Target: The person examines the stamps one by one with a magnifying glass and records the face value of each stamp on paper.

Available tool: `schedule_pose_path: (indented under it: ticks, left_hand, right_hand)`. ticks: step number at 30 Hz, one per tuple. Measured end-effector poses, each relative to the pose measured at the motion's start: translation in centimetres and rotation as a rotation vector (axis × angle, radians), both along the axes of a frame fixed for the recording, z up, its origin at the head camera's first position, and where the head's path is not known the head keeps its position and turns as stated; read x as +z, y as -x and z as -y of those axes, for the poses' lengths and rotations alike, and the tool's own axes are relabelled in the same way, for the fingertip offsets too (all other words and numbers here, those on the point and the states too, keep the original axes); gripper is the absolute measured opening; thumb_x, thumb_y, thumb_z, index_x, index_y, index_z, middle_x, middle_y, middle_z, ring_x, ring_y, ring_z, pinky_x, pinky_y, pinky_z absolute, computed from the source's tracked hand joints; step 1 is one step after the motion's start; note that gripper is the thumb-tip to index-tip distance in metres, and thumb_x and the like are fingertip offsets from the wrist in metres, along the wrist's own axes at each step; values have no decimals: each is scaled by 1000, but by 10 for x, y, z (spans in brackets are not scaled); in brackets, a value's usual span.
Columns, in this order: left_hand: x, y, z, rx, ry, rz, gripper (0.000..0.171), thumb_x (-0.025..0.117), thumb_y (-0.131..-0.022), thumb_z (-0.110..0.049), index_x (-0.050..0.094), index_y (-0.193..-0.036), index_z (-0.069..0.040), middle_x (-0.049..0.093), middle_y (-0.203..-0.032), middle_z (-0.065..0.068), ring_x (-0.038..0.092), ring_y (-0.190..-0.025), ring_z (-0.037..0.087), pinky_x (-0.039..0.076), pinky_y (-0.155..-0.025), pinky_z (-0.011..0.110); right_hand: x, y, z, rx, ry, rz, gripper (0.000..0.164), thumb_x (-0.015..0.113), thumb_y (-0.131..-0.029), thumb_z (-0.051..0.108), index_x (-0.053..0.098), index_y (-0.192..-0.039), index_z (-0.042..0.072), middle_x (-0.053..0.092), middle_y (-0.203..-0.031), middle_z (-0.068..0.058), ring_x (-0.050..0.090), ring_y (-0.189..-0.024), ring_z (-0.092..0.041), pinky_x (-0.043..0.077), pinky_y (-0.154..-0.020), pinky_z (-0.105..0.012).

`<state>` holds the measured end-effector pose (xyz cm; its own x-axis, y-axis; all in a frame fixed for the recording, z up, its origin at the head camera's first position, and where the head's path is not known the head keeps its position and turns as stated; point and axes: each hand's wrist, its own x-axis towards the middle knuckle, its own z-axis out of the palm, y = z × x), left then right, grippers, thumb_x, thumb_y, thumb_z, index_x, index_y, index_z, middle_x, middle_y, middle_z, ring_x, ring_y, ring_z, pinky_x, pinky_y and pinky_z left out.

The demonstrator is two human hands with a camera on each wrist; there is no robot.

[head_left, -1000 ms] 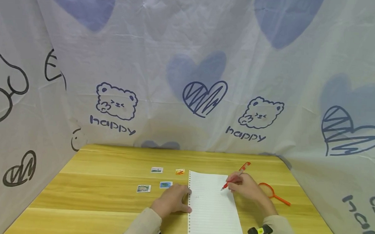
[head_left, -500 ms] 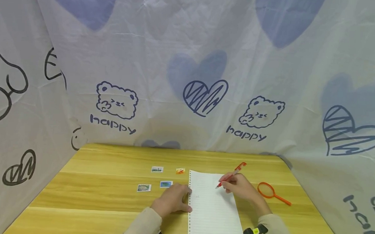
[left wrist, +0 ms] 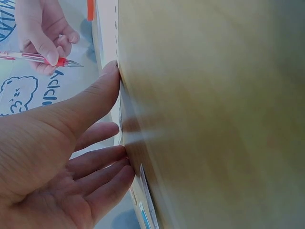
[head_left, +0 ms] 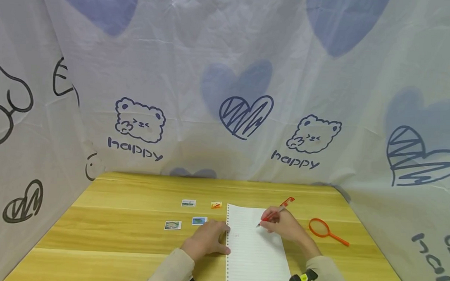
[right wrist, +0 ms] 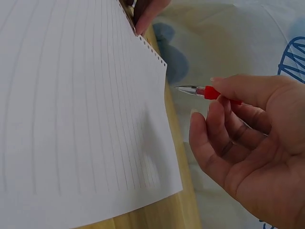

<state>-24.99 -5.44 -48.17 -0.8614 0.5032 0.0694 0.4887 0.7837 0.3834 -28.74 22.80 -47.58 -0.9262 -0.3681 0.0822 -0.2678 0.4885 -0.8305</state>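
My right hand (head_left: 281,224) pinches a red pen (head_left: 285,204) between thumb and fingers, its tip pointing down-left over the sheet. In the right wrist view the pen's metal tip (right wrist: 190,89) stands apart from the paper. A lined sheet of paper (head_left: 256,257), punched with holes along its left edge, lies on the table; faint small marks show at its upper left. My left hand (head_left: 208,239) rests at that edge, thumb and fingertips touching it. The left wrist view shows the left thumb (left wrist: 97,93) and fingers spread, gripping nothing.
Several stamps lie left of the paper: a grey one (head_left: 188,203), a yellow one (head_left: 216,205), a blue one (head_left: 199,220) and a green one (head_left: 173,225). A red-orange magnifying glass (head_left: 329,232) lies at the right on the wooden table (head_left: 113,236). A printed curtain (head_left: 197,81) hangs behind.
My right hand has moved left over the sheet with the pen, and the magnifying glass shows fully now. The left hand has stayed in place.
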Motion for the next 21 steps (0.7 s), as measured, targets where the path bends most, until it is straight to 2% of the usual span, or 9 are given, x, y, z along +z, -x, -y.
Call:
schedule_pose_path:
  ticks: [8, 18, 21]
  left_hand:
    - [0, 0, 0, -1, -7, 3, 60, 93, -74, -34, 73, -122, -3, 76, -117, 10, 69, -102, 23, 59, -93, 37]
    - [1, 0, 0, 5, 7, 3, 60, 93, -74, -34, 73, -122, -4, 76, -117, 10, 69, -104, 25, 58, -95, 39]
    - [0, 0, -1, 10, 16, 3, 60, 93, -74, -36, 73, -122, -5, 76, -117, 9, 69, -106, 26, 58, -96, 39]
  right_hand:
    - [-2, 0, 3, 37, -8, 26, 23, 75, -93, 13, 74, -110, -3, 76, -96, -13, 67, -74, -11, 61, -67, -23]
    - [-3, -5, 12, 81, -17, 147, 15, 75, -93, 16, 76, -105, 7, 78, -103, -14, 71, -80, -14, 63, -73, -26]
    - [-5, -6, 15, 91, 11, 154, 13, 76, -92, 12, 75, -103, 5, 78, -101, -14, 72, -79, -14, 64, -72, -27]
